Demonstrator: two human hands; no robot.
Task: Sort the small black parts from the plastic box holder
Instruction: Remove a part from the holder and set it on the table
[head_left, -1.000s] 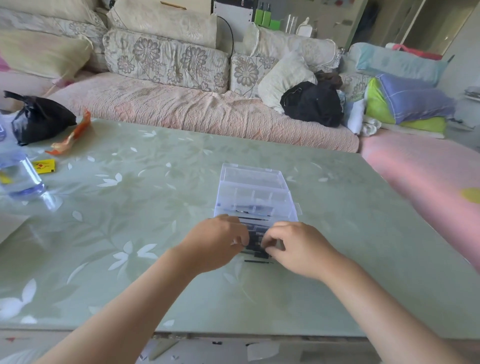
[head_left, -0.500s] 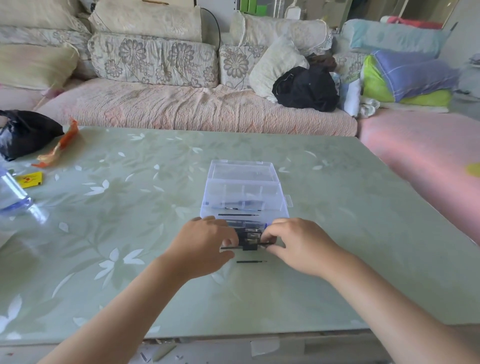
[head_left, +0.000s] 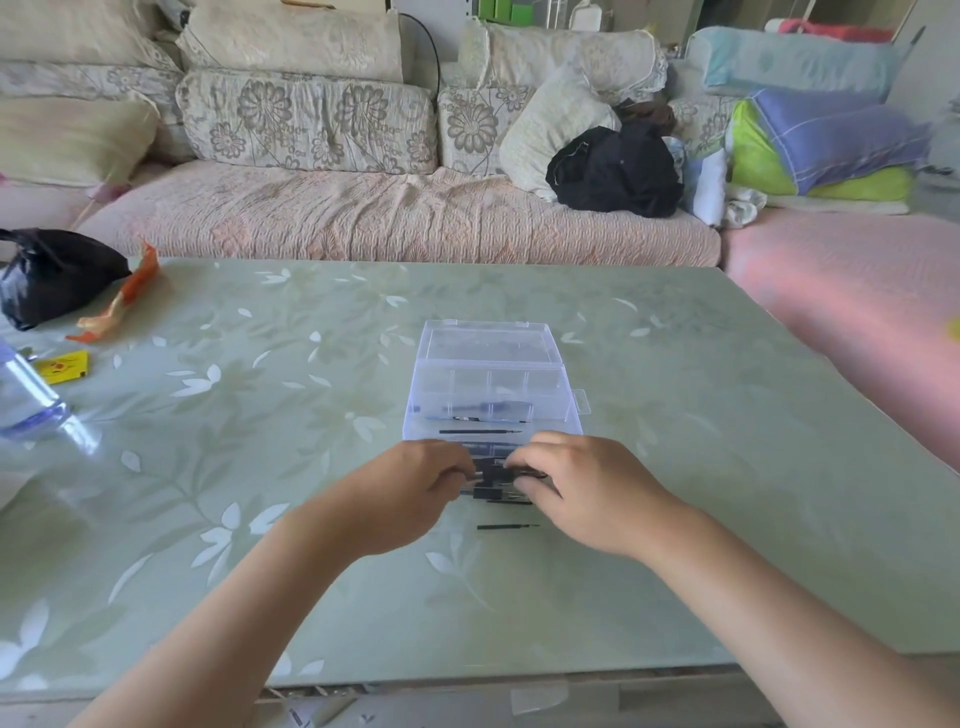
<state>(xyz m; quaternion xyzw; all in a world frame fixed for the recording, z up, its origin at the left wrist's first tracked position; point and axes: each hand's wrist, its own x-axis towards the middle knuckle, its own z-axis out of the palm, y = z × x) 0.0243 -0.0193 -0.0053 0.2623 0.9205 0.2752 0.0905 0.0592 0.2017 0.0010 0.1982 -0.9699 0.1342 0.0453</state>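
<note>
Left hand (head_left: 415, 493), right hand (head_left: 582, 488) pinch black parts (head_left: 492, 475); 1 box (head_left: 488, 374), 1 rod (head_left: 506, 526).

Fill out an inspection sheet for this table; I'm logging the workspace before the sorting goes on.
Surface: green floral table, glossy top.
Job's things: clear plastic box, lid open, thin black rod inside; small black parts bunched between the hands at its near end; loose black rod on the table, nearer the person.
Clutter: black bag, orange wrapper, yellow packet, clear bottle, all far left.
Grips: left hand and right hand both pinch the small black parts.
Cables: black cable behind the sofa cushions.
Surroundings: floral sofa, black garment, folded bedding.
</note>
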